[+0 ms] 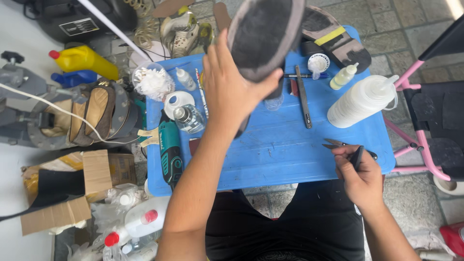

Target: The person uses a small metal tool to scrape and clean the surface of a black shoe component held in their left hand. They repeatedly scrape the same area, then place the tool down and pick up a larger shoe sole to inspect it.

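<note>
My left hand (231,82) holds a shoe (263,34) up above the blue table (285,150), its dark grey sole turned towards me. My right hand (360,176) rests at the table's front right edge, its fingers closed on a pair of black-handled scissors (344,145) whose blades point left. A second shoe sole (333,41) with a yellow strip lies at the table's far edge.
On the table lie a large white squeeze bottle (362,101), a small glue bottle (344,76), a metal file (303,96), a teal rotary tool (170,152) and a clear bottle (188,118). A pink frame (415,140) stands right. Cardboard (92,179) and bottles clutter the left.
</note>
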